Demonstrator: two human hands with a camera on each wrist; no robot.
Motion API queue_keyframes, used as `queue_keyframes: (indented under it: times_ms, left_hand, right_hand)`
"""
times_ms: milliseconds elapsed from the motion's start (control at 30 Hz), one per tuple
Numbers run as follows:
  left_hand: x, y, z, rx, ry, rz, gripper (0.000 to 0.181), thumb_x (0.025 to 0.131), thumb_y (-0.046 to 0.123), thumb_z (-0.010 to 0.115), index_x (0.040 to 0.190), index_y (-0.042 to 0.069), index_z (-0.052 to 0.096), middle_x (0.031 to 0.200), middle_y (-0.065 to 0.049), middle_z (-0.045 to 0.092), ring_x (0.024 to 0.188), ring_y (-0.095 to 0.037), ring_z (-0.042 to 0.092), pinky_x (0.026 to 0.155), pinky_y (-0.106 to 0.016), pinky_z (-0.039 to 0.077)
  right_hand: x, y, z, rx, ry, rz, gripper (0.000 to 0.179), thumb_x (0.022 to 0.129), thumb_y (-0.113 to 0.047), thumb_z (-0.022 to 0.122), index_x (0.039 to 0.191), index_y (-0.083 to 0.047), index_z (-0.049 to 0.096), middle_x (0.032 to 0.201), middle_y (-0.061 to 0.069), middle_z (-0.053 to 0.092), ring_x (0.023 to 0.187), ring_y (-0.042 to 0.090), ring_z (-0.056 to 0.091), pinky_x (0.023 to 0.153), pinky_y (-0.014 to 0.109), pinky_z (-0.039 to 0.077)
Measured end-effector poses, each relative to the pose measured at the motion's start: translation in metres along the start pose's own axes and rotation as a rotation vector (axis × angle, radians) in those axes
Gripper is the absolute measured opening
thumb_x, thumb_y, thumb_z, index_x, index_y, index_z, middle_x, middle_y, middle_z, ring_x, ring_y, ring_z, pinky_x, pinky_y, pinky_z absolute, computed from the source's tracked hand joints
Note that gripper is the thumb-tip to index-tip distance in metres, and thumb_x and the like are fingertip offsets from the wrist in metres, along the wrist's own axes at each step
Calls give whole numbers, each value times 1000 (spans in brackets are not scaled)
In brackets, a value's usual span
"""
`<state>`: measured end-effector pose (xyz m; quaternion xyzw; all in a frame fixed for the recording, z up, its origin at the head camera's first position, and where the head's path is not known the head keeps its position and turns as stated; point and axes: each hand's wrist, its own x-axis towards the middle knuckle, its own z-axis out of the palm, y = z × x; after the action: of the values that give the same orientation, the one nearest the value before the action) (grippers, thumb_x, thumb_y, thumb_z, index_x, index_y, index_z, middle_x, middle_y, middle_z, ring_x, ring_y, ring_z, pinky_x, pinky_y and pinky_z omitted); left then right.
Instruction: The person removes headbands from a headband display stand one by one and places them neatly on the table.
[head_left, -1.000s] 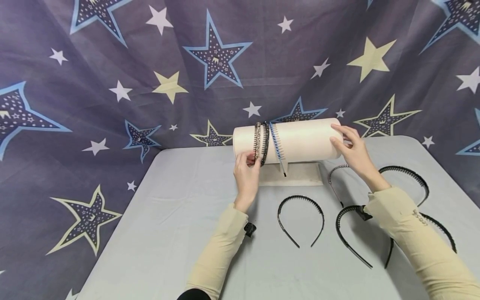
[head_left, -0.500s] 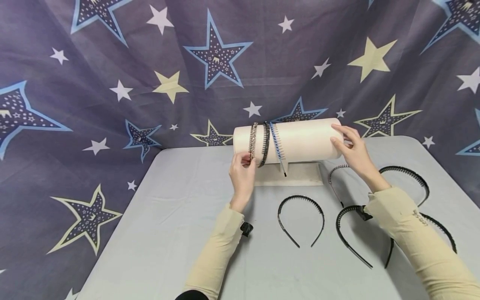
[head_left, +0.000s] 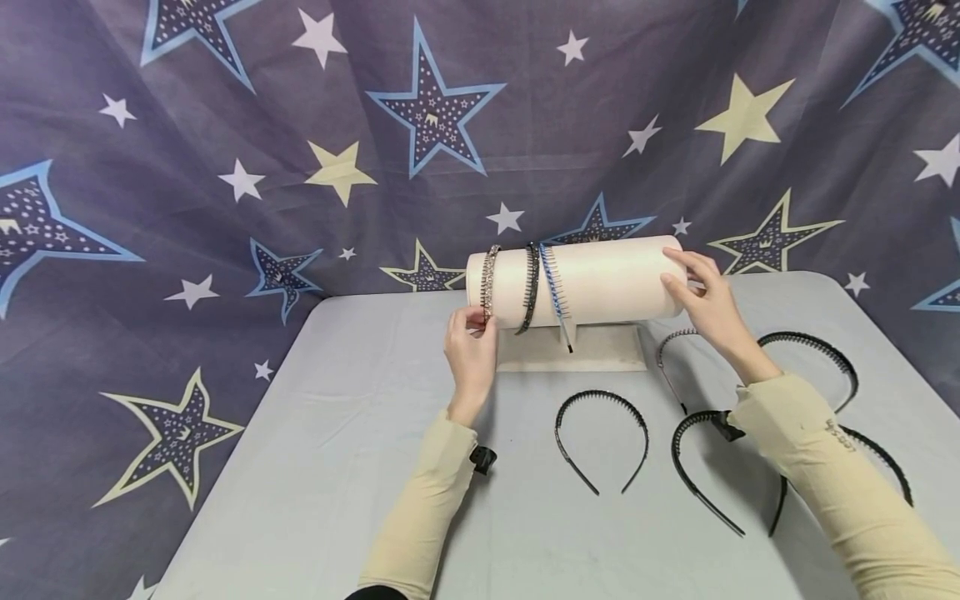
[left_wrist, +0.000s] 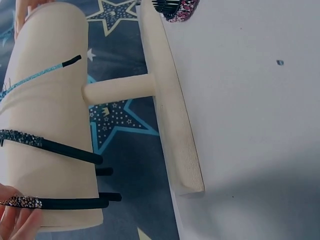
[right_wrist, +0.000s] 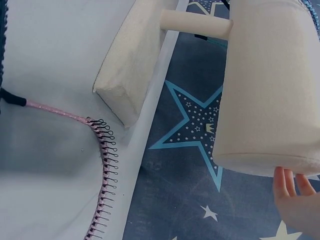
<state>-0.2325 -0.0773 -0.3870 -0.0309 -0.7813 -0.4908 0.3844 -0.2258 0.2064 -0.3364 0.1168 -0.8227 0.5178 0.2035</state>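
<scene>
A cream cylinder [head_left: 618, 279] lies crosswise on a short post above its flat base [head_left: 600, 350], carrying three headbands round it: a glittery headband [head_left: 488, 279] near the left end, a black headband [head_left: 531, 287] right of that, and a blue headband [head_left: 552, 279], slightly slanted, right of the black one. The left hand [head_left: 472, 354] pinches the glittery headband between thumb and fingers, low on the cylinder's near side; in the left wrist view its dark tips jut past the cylinder. The right hand [head_left: 708, 300] has its fingers and thumb spread apart, the tips touching the cylinder's right end. Cream surface shows in a narrow strip left of the glittery headband, in a wider one between it and the black headband, and in the longest stretch from the blue headband to the right hand. The base sits near the far edge of the grey table [head_left: 360, 400], close to the starry backdrop [head_left: 337, 250]. A small dark headband [head_left: 600, 395] lies nearer, in front of the base; a pink headband [right_wrist: 104, 170] and other black ones lie to the right, partly under the right sleeve [head_left: 817, 450]. Grey cloth stretches left of the left sleeve [head_left: 423, 508].
</scene>
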Motion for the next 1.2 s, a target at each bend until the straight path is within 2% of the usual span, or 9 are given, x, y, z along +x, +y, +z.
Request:
queue_keyframes:
  times_ms: [567, 933, 1200]
  left_hand:
    - [5, -8, -11, 17, 50, -18, 15, 74, -1, 66, 86, -4, 58, 82, -13, 57, 73, -21, 59, 61, -22, 54]
    - [8, -14, -19, -44, 83, -13, 14, 74, -4, 65, 86, -6, 58, 83, -16, 57, 73, -24, 58, 61, -26, 55]
    - [13, -20, -22, -44, 114, -30, 13, 73, -5, 65, 85, -6, 60, 83, -16, 59, 73, -25, 58, 60, -36, 54]
  right_hand:
    - [1, 1, 1, 1, -14, 23, 39, 90, -10, 49, 127, 3, 43, 125, 21, 35, 95, 5, 39, 73, 2, 37]
    - [1, 2, 0, -4, -15, 30, 40, 90, -11, 49, 127, 3, 43, 126, 21, 34, 95, 5, 40, 73, 2, 37]
    - [0, 1, -1, -3, -20, 27, 40, 91, -12, 48, 128, 3, 42, 126, 22, 33, 95, 5, 39, 73, 3, 37]
